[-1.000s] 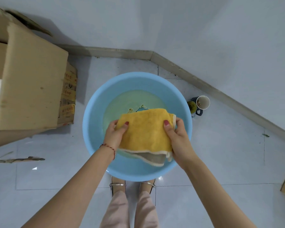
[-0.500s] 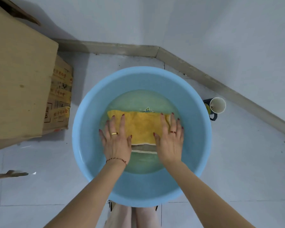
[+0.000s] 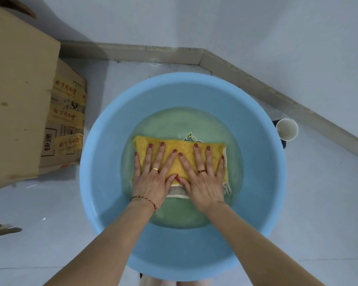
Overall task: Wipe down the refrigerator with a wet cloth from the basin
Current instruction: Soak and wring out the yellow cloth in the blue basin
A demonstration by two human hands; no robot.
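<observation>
A brown cardboard box stands at nine o'clock of the round light-blue plastic basin. In its shallow water lies the folded yellow terry cloth — left hand and right hand flat on it, fingers spread, thumbs touching. A white paper cup sits at three o'clock.
</observation>
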